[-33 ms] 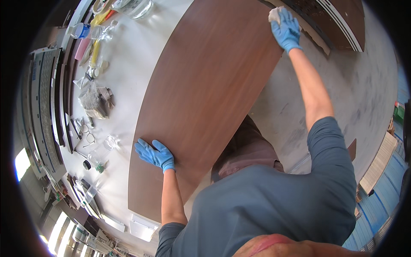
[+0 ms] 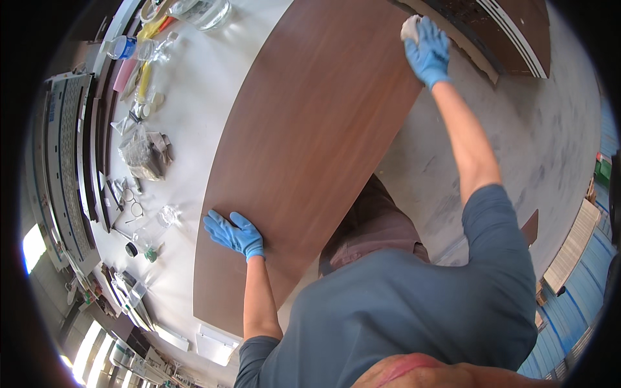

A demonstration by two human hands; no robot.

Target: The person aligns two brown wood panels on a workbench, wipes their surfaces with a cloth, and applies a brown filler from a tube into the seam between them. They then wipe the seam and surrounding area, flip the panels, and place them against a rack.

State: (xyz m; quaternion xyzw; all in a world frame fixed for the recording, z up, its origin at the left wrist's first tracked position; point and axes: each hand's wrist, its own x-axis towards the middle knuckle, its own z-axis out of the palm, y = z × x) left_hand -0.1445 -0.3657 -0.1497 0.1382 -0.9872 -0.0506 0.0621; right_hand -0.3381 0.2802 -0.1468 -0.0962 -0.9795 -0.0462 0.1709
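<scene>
A long brown wood-grain panel (image 2: pixel 310 129) lies in front of me, running from the lower left to the upper right. Flat on its near left part rests my left hand (image 2: pixel 236 234) in a blue glove, fingers stretched and thumb apart, with nothing in it. Far out at the panel's right edge, my right hand (image 2: pixel 428 53), also gloved in blue, presses a wadded whitish cloth (image 2: pixel 411 28) against the panel. The glove covers part of the cloth.
Along the left, a white worktable (image 2: pixel 194 103) bears a plastic bottle (image 2: pixel 121 47), a clear bag (image 2: pixel 137 152) and small tools. A large clear container (image 2: pixel 200 11) stands at the top. Another dark brown panel with white strips (image 2: pixel 511 32) is at the upper right.
My right hand has shifted slightly left and nearer to me along the panel's edge, taking the cloth with it. The left hand stays in place.
</scene>
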